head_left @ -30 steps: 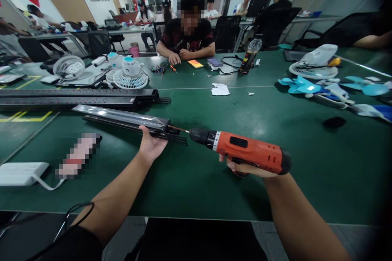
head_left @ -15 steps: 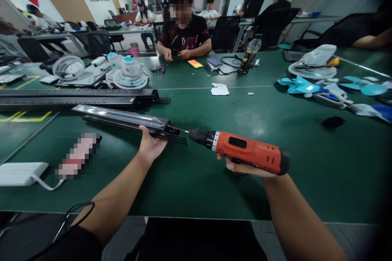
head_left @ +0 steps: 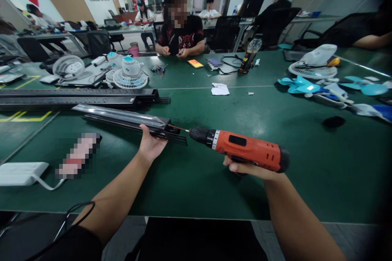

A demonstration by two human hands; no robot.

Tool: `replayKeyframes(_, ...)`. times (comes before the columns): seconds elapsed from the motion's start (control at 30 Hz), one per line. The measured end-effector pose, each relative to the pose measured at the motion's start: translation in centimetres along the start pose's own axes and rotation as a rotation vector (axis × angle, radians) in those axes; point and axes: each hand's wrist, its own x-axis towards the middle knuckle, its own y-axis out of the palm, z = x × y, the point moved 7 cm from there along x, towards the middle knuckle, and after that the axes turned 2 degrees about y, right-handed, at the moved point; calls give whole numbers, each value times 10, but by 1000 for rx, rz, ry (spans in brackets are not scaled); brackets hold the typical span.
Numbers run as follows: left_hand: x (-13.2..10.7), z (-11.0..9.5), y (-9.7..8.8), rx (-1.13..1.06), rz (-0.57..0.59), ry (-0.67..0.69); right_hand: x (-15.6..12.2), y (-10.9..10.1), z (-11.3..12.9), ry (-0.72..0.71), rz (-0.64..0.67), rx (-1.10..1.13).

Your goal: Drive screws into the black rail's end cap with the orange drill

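My right hand [head_left: 245,168] is closed round the grip of an orange cordless drill [head_left: 245,150], held level above the green table [head_left: 214,179]. Its bit points left and meets the right end of a long black and silver power strip [head_left: 128,121] lying on the table. My left hand [head_left: 150,143] grips the near side of that strip close to its right end, thumb up against its edge.
Two longer black strips [head_left: 76,98] lie behind it. Small white fans [head_left: 130,74] stand at the back left, blue fan blades [head_left: 298,85] and fan parts at the right. A white adapter [head_left: 21,172] lies near left. A person sits across the table; others work behind.
The drill and both my hands have hardly moved. The person across the table has sat up and drawn both hands back toward the chest.
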Motion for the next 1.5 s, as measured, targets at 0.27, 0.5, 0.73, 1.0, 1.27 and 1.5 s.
replayKeyframes(0.27,2,1,-2,-43,54,-32,0,-4,-2,-19,-111,-82)
replayKeyframes(0.5,2,-1,-1,-39,33,-16,2,-6,2,-73,-158,-159)
replayKeyframes(0.73,1,-4,2,-20,0,5,5,-1,-4,-38,-126,-111)
replayKeyframes(1.0,4,-7,-2,-12,-47,26,9,2,-11,41,-104,-7)
replayKeyframes(1.27,5,-8,-2,-37,-53,15,11,0,-19,104,-141,59)
replayKeyframes(1.5,6,-7,-3,-58,2,-4,10,1,-20,113,-150,52)
